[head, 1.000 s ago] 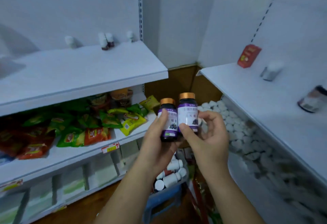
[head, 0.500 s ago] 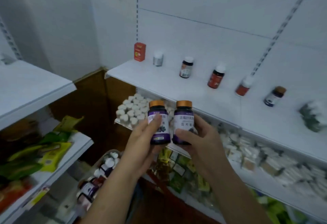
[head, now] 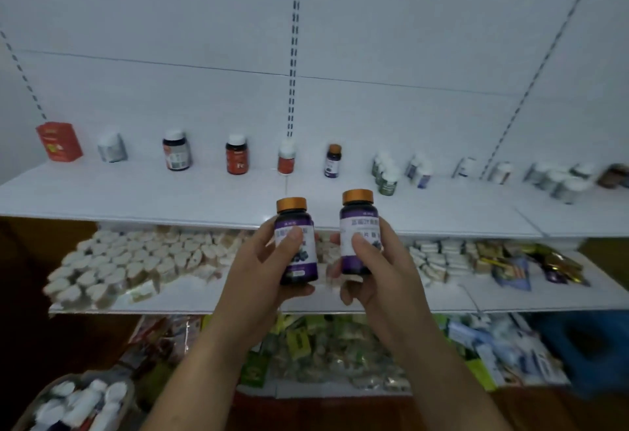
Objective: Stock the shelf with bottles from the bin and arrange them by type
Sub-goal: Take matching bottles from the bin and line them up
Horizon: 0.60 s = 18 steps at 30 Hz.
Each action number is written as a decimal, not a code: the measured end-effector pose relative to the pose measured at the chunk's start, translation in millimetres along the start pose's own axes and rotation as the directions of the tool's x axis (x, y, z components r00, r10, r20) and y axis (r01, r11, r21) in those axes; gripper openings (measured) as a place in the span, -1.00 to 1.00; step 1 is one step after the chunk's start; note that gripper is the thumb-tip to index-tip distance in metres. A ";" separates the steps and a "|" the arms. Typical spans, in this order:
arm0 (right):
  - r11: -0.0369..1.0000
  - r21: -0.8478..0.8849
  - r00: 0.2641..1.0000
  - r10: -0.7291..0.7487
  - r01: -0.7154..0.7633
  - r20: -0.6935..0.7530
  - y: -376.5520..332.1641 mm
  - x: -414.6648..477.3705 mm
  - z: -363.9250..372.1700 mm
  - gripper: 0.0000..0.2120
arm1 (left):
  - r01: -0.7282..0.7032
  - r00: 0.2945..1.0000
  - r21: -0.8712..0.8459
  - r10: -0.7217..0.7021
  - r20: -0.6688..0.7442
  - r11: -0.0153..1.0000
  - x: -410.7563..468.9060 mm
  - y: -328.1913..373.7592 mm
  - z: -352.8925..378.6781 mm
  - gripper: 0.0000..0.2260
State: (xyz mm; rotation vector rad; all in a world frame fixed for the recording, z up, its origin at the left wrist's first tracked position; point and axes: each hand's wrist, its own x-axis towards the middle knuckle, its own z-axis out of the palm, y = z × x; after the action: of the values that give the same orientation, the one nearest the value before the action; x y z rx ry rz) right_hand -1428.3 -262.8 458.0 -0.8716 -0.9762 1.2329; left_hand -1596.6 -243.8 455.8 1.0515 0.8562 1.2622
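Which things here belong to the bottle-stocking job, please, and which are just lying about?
Job: left purple-label bottle in left hand; right purple-label bottle in right hand; matching bottle on top shelf; bin of bottles.
Lying about: white packs on middle shelf; green packets below.

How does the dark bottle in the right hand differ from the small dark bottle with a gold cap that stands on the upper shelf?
The dark purple-labelled bottle is gripped by the right hand, in the air before the white upper shelf; the small gold-capped bottle stands free on that shelf, near the back wall. The held one shows larger, being nearer, so true size cannot be compared. Both have a gold cap, dark body and purple label.
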 end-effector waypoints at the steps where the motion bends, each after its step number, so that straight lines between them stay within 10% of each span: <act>1: 1.000 0.010 0.999 -0.006 0.006 -0.032 -10.9 -4.1 -20.9 -0.48 | 0.011 1.000 -0.007 -0.011 0.027 1.000 2.1 -5.5 22.8 -0.60; 18: 0.997 -0.005 0.939 -0.073 0.076 -0.335 -109.8 -35.4 -286.4 -0.57 | 0.088 0.967 0.030 -0.093 0.237 0.996 37.4 -97.6 294.4 -0.58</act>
State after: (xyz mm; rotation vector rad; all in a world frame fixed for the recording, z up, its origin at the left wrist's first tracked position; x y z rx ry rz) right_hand -1124.4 -317.4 455.1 -0.9919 -0.7219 0.9821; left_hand -1284.3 -248.4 458.0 1.1410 0.7245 1.0280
